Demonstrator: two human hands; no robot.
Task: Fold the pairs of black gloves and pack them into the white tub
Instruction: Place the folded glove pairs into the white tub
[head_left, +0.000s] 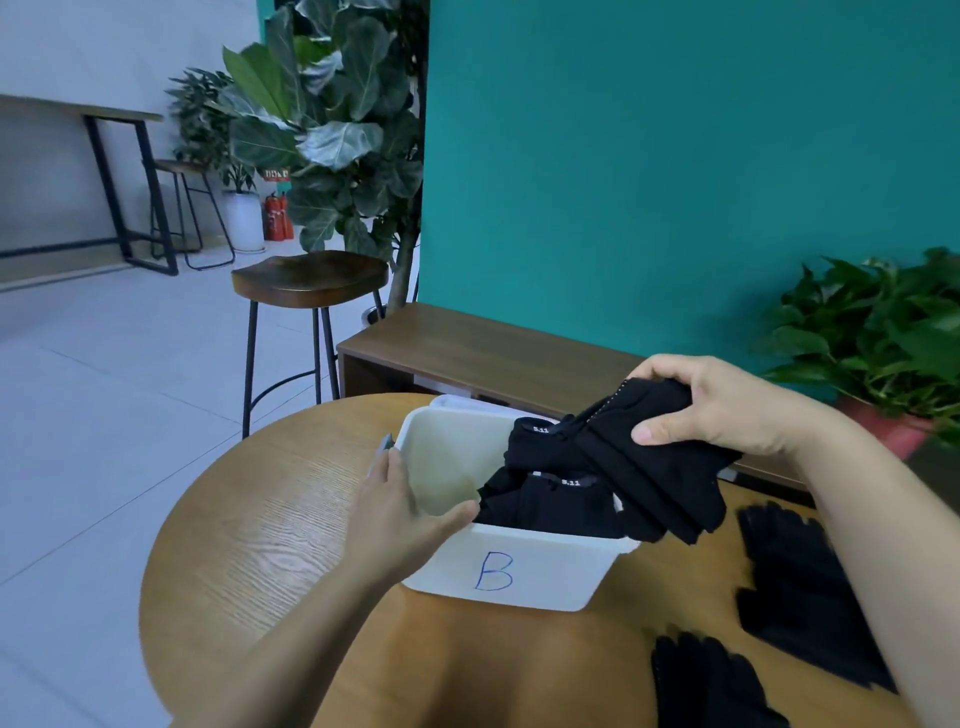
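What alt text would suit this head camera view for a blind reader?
A person's right-hand grip holds folded black gloves over a white tub marked B, already part filled with other pairs; the left-hand grip rests on its corner. Loose gloves lie on the wooden table.

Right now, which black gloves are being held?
The folded pair gripped by the right hand over the white tub. The packed pairs lie inside it; the loose gloves lie flat on the table.
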